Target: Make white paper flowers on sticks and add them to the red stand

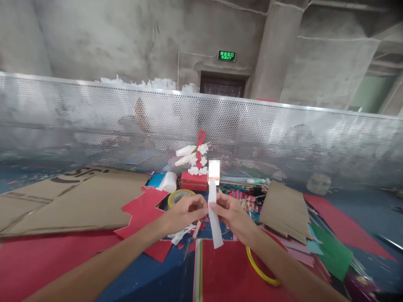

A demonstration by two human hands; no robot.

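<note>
A long white paper strip (215, 228) hangs upright between my two hands, its lower end free above the table. My left hand (190, 209) pinches it at the left edge, fingers curled. On the other side, my right hand (231, 213) grips the strip with the thumb lying across its front. Just behind stands a red box (194, 181) with a red looped piece (201, 137) rising from it, decorated with white flowers (203, 160) and white bud-like pieces (185, 151). A blurred white card-like object (214, 170) shows above the strip.
Brown cardboard (78, 197) and cut red card (145, 207) lie left, beside a yellow tape roll (180, 193). A yellow ring (262, 270) rests on red sheets (233, 272) in front. More cardboard (285, 209) and green paper (333, 251) sit right. A perforated metal screen (252, 126) closes the back.
</note>
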